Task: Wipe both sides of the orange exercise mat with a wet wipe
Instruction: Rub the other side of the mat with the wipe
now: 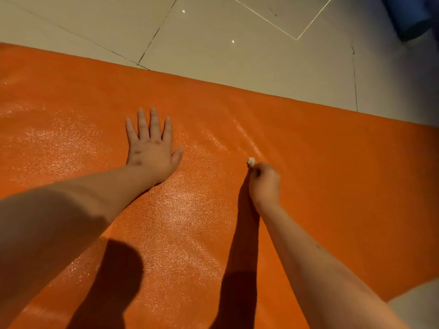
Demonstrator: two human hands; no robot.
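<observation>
While pressing the orange mat, spread across mid-frame, with a flat left hand and pinching a balled wet wipe in the curled right hand, expect soft, light, floppy foam; lift by an edge.

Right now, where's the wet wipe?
Head view, right of centre: the small white wadded wet wipe pokes from the right hand grip, down at the orange textured exercise mat, right of the flat left hand.
</observation>
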